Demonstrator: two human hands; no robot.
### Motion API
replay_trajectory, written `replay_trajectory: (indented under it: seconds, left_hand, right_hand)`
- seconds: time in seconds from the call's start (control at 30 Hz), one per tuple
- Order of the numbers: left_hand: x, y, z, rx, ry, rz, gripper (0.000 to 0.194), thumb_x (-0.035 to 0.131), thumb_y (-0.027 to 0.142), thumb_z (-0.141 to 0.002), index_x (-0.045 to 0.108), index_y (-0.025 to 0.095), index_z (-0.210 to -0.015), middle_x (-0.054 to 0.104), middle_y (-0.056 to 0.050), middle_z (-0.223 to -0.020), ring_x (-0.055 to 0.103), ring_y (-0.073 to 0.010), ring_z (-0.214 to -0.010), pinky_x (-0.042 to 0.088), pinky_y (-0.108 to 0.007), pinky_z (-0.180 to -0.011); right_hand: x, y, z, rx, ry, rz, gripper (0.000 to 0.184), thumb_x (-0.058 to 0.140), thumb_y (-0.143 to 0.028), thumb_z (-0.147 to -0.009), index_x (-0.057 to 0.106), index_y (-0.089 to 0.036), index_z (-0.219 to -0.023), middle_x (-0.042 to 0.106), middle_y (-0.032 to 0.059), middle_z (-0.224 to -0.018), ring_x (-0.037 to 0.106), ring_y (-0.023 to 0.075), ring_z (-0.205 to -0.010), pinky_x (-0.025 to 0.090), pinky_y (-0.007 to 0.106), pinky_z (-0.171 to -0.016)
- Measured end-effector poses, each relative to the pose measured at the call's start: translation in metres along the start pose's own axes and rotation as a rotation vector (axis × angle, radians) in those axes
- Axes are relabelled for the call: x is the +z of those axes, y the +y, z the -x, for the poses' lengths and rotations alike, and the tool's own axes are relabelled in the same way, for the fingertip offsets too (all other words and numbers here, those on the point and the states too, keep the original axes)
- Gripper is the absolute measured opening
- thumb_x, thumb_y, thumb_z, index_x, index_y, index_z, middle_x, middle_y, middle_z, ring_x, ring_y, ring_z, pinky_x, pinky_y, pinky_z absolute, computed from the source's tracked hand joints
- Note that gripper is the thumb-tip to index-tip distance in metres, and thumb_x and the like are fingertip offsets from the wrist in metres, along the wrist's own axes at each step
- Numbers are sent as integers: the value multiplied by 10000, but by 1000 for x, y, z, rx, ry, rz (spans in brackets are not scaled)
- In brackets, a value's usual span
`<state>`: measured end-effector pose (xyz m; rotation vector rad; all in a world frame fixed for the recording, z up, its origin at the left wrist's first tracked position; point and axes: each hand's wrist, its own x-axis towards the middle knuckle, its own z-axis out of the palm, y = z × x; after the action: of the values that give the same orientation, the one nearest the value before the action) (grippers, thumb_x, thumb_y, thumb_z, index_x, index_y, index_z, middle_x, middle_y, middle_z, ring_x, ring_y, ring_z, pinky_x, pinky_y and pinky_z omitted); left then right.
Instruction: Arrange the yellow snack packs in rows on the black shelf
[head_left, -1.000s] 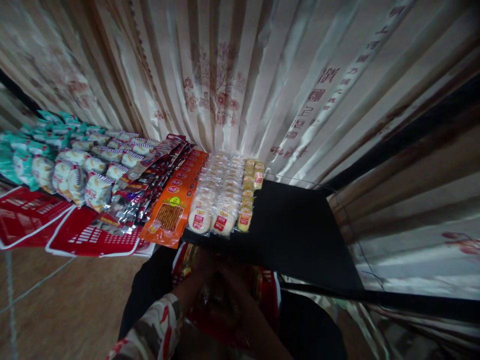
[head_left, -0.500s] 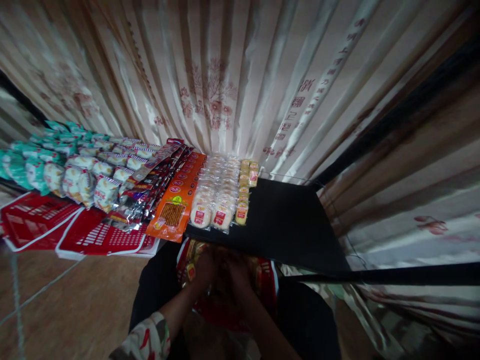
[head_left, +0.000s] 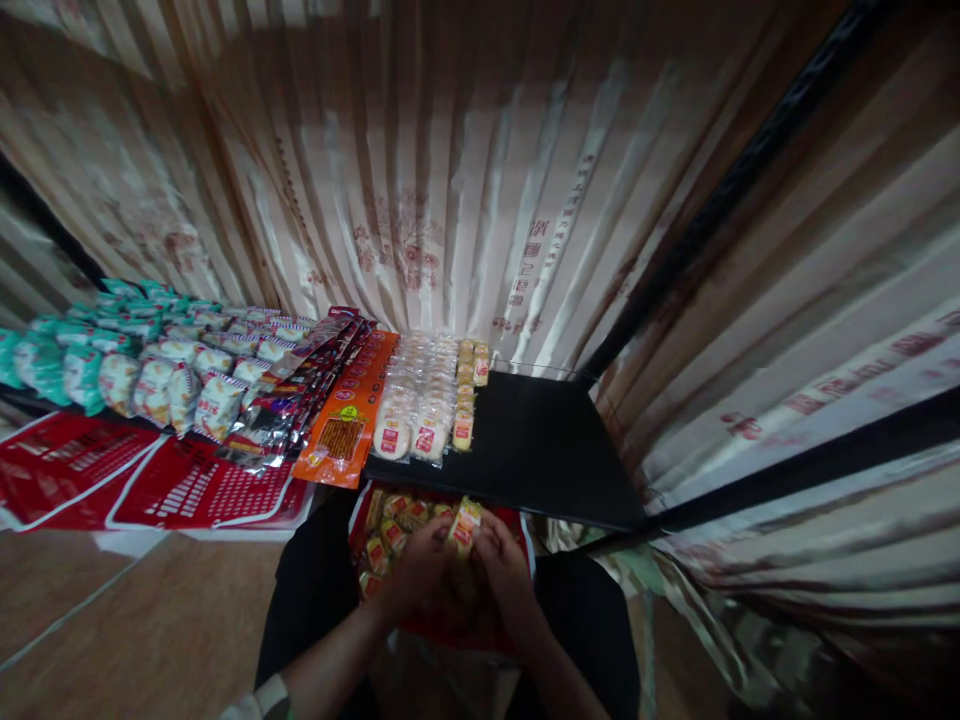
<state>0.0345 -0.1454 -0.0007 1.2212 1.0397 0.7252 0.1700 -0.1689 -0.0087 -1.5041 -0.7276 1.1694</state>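
Above an open red bag (head_left: pixel 360 520) in my lap, a small yellow snack packet (head_left: pixel 465 525) with a red label is held between my two hands. The fingers of my left hand (head_left: pixel 424 560) close on its left side. My right hand (head_left: pixel 506 565) pinches it from the right. Several similar wrapped snacks (head_left: pixel 390 535) lie loose in the bag, left of the held packet. My hands and forearms hide the lower part of the bag's contents.
On the black shelf (head_left: pixel 540 440) stand a row of yellow packets (head_left: pixel 463 430), rows of round rice crackers (head_left: pixel 391 435), an orange snack bag (head_left: pixel 341 440), dark shiny packs (head_left: pixel 262 425) and white and green bags (head_left: pixel 217 405). Red bags (head_left: pixel 210 490) hang below at left. Pleated curtains (head_left: pixel 420 150) rise behind.
My hands have come up from deep inside the bag, now with a yellow snack packet between them. The head view has turned slightly, so the shelf sits farther left.
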Motion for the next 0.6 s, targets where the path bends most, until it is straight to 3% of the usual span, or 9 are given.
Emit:
replay_trajectory:
  seconds: [0.1, 0.23, 0.37, 0.5, 0.6]
  left_hand:
    - [15, 11, -12, 21, 16, 115, 352, 511, 214, -747, 580, 131, -1082, 688, -75, -982, 638, -163, -849, 495, -265, -777]
    - [34, 20, -32, -52, 110, 14, 337, 475, 210, -795, 543, 148, -1120, 680, -70, -989, 634, -138, -751, 508, -240, -660]
    - [48, 30, -54, -23, 185, -89, 306, 448, 204, -825, 529, 176, -1118, 673, -50, -998, 627, -114, -686, 513, -227, -626]
    - [61, 49, -74, -5, 248, -277, 311, 441, 166, -827, 528, 173, -1126, 651, -63, -1100, 628, -153, -941, 504, -255, -831]
    - [74, 66, -85, 9, 320, -451, 432, 446, 103, -799, 486, 122, -1229, 565, -110, -1258, 520, -179, -1171, 385, -266, -1021]
  right_hand:
    - [-6, -19, -7, 24, -27, -126, 542, 714, -468, -554, 597, -178, -997, 717, 69, -848, 672, 240, -794, 528, 343, -716]
    - [-18, -41, -26, -14, -64, -118, 495, 738, -449, -544, 609, -187, -943, 723, 67, -839, 676, 239, -803, 519, 351, -757]
    - [-32, -56, -48, -26, -97, -73, 512, 735, -430, -549, 595, -208, -988, 720, 46, -792, 680, 234, -733, 526, 342, -683]
    - [-41, -65, -71, -65, -78, -12, 552, 714, -437, -563, 580, -201, -1043, 709, 33, -766, 676, 229, -727, 528, 339, -674]
    - [-44, -69, -94, -114, -20, 13, 546, 700, -442, -555, 583, -187, -1023, 705, 33, -758, 673, 222, -736, 528, 338, -711]
